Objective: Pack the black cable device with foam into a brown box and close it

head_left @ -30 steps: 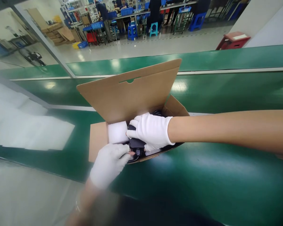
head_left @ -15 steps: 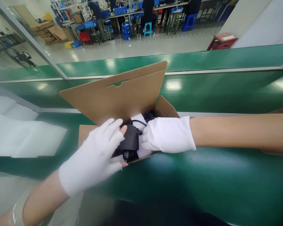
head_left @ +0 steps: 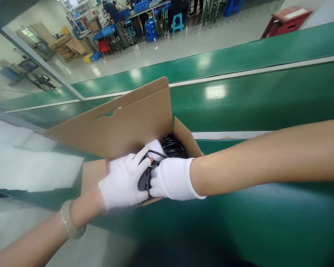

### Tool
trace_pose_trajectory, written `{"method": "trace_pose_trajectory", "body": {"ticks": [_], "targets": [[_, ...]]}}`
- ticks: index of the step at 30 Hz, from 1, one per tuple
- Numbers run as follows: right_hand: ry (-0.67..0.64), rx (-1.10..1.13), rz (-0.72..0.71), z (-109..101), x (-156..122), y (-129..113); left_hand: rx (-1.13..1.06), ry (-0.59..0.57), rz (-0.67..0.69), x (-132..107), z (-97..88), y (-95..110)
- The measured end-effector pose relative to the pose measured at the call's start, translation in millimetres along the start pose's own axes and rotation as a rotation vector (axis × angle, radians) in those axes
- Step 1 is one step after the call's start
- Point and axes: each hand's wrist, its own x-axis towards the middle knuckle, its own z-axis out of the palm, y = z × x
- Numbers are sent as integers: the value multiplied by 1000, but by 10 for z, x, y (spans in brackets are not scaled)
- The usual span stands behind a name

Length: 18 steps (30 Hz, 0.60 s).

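An open cardboard box (head_left: 136, 122) stands on the green work surface with its lid raised. Inside it lie a black plastic device (head_left: 144, 181), a coil of black cable (head_left: 173, 146) and a white foam block (head_left: 155, 147). My left hand (head_left: 124, 181), in a white glove with bare fingertips, spans the device, fingers on its far side and thumb on its near side. Against the device's right edge is my right hand (head_left: 169, 178), also gloved in white, its fingers curled down into the box. Its fingertips are hidden, and so is whatever they pinch.
White foam sheets (head_left: 30, 163) lie at the left. A metal frame post (head_left: 41, 63) rises at the far left. Beyond the green ledge stand a red stool (head_left: 288, 22), blue stools (head_left: 150, 30) and workbenches with people at them.
My view has shifted and tilted. My left hand has come further over the black device and covers more of it. My right hand has closed in on the device's right edge, exposing more coiled cable.
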Motion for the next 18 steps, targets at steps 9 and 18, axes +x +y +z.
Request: {"method": "trace_pose_trajectory", "body": {"ticks": [9,18], "targets": [[47,33,246,192,-330,-73,-9,177,-219,36,223,177],[42,121,283,191,-257,-124,96,90,-221,53,167,275]]}}
